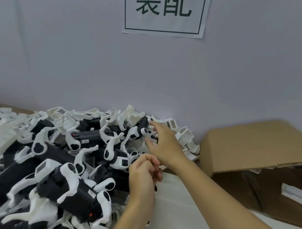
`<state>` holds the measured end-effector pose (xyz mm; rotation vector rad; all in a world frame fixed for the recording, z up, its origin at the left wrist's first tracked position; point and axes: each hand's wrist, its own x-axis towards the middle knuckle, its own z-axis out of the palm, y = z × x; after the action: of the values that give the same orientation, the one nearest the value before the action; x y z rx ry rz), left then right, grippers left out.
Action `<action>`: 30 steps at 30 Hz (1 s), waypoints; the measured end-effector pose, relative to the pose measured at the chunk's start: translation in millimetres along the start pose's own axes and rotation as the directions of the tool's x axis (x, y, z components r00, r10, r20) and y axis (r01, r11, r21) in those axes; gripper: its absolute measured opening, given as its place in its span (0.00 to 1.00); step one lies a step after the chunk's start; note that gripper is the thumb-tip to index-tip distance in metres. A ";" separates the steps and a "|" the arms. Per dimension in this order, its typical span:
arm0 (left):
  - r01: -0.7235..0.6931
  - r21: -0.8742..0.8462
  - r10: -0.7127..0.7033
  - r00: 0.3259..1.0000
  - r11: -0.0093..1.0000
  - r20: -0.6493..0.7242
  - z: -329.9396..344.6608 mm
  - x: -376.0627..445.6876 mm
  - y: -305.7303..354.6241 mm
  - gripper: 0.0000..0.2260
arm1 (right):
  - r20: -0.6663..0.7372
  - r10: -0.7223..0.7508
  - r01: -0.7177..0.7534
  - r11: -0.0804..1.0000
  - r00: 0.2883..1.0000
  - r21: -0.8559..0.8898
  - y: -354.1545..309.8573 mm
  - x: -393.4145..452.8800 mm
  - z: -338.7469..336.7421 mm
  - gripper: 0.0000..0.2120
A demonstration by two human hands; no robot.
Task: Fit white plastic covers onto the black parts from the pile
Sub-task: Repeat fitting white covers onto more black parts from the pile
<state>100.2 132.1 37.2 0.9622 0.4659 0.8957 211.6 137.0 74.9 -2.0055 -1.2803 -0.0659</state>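
My right hand (163,145) reached out over the far side of the pile (58,159), fingers spread and loose, fingertips just at a black part (143,124) near the wall; whether they touched it I could not tell. My left hand (143,173) hung nearer me beside the pile, fingers curled in; whether it pinched anything I could not tell. Black parts and white plastic covers (184,134) lay heaped together on the worktop (182,206), loose covers mostly at the back. A cardboard box (258,148) lay to the right, a paper sign (165,7) on the wall above
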 end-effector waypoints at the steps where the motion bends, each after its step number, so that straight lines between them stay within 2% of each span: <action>1: 0.007 0.005 -0.007 1.000 1.000 -0.003 0.9 -0.9 0.6 0.20 | 0.043 -0.008 0.009 1.000 0.999 -0.028 -3.3 5.1 -0.5 0.26; 3: 0.020 0.018 -0.020 1.000 1.000 0.000 2.4 -1.7 2.1 0.19 | 0.084 0.011 -0.006 0.999 0.996 -0.054 -8.5 16.3 -1.8 0.21; 6: 0.026 0.039 -0.026 1.000 0.999 0.007 3.6 -3.5 4.4 0.18 | 0.065 0.056 -0.053 0.997 0.996 -0.047 -13.3 26.7 -1.5 0.11; 12: 0.033 0.058 -0.034 0.999 0.998 0.023 3.1 -4.3 6.5 0.19 | -0.032 0.062 -0.063 0.997 0.998 -0.050 -7.6 22.2 -1.1 0.10; 16: 0.020 0.051 -0.023 0.999 0.998 0.041 5.0 -5.6 6.3 0.17 | -0.205 0.148 -0.104 0.973 0.968 0.208 -1.3 14.4 -13.8 0.11; 19: 0.015 0.050 -0.018 0.998 0.999 0.062 4.2 -5.6 4.9 0.17 | -0.377 0.221 -0.062 0.919 0.900 0.389 -1.3 4.5 -27.9 0.08; 22: -0.020 0.087 0.013 0.997 0.996 0.076 5.1 -7.2 4.6 0.15 | -0.437 0.316 -0.021 0.828 0.842 0.560 -0.3 -14.0 -41.3 0.08; 26: -0.129 0.272 0.116 0.991 0.954 0.063 6.7 -11.7 1.0 0.11 | -0.470 0.370 -0.013 0.796 0.801 0.605 1.4 -49.8 -49.6 0.08; 30: -0.242 0.421 0.173 0.965 0.874 0.195 5.9 -16.5 -1.7 0.17 | -0.497 0.376 0.033 0.771 0.782 0.636 -8.9 -82.1 -46.9 0.08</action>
<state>95.7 115.2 38.2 1.5132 0.4498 0.9191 178.9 47.9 80.1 -1.3434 -0.5657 -0.1573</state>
